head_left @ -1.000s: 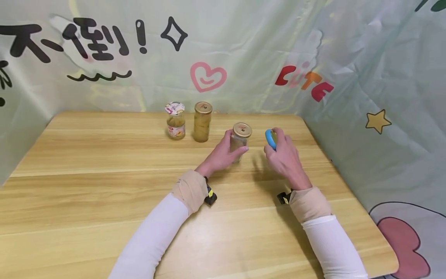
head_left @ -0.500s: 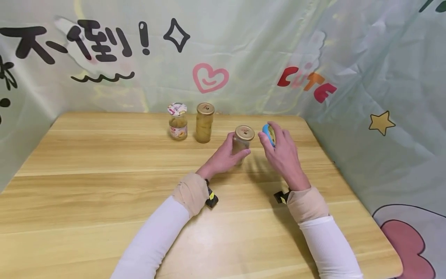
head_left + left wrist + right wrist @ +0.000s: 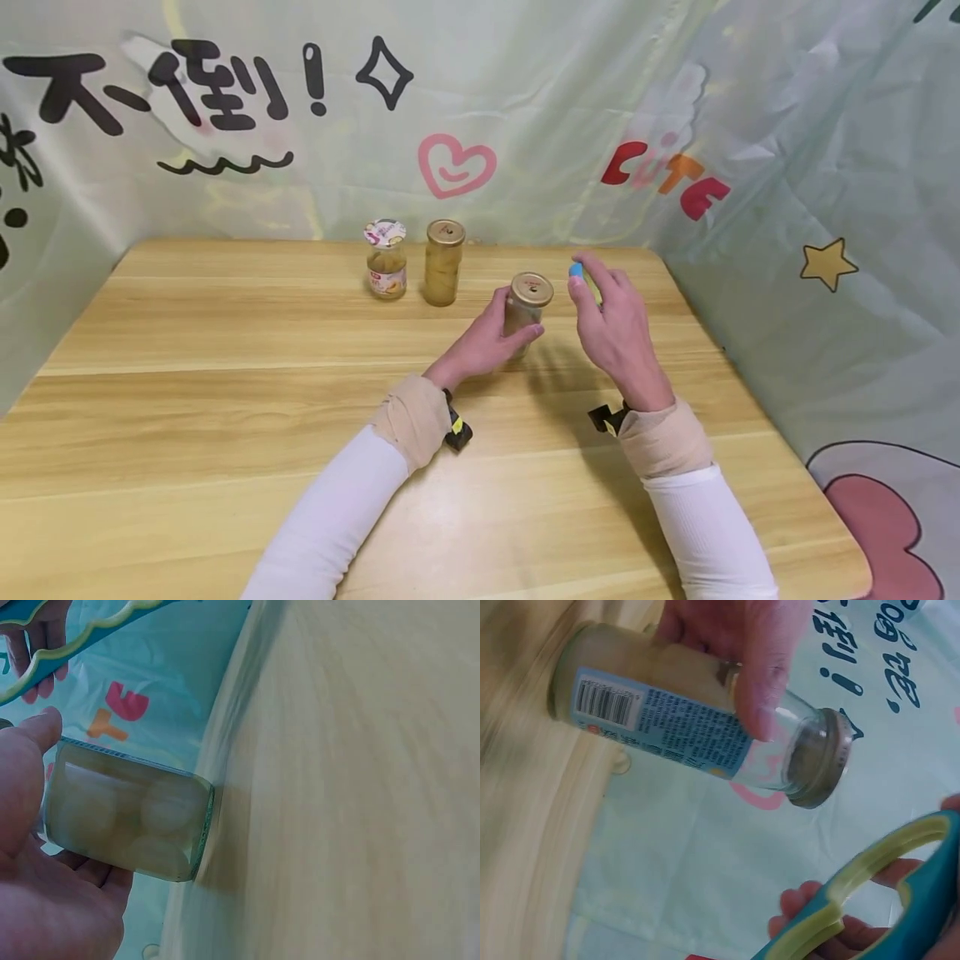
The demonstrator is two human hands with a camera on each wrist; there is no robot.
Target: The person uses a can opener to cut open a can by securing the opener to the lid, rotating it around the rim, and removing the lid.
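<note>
My left hand (image 3: 483, 335) grips a glass jar (image 3: 127, 810) with a gold lid (image 3: 531, 288), thumb on one side and fingers on the other. The jar stands nearly upright, its base at the tabletop. Pale rounded pieces show through the glass, and a blue label with a barcode (image 3: 606, 701) faces the right wrist view. To the right of the jar, my right hand (image 3: 618, 333) holds a blue-and-green jar opener (image 3: 926, 907) between thumb and fingers. Its scalloped inner edge shows in both wrist views. The opener is raised beside the lid, apart from it.
Farther back on the wooden table (image 3: 225, 350) stand a short jar (image 3: 387, 271) with a printed white-and-pink lid and a taller gold-lidded jar (image 3: 442, 267) of yellowish pieces. A printed curtain (image 3: 540, 100) hangs behind the table and along its right side.
My right hand came closer to the jar, then drew slightly back, turning the jar opener so less of its ring shows in the head view. My left hand keeps its grip on the jar.
</note>
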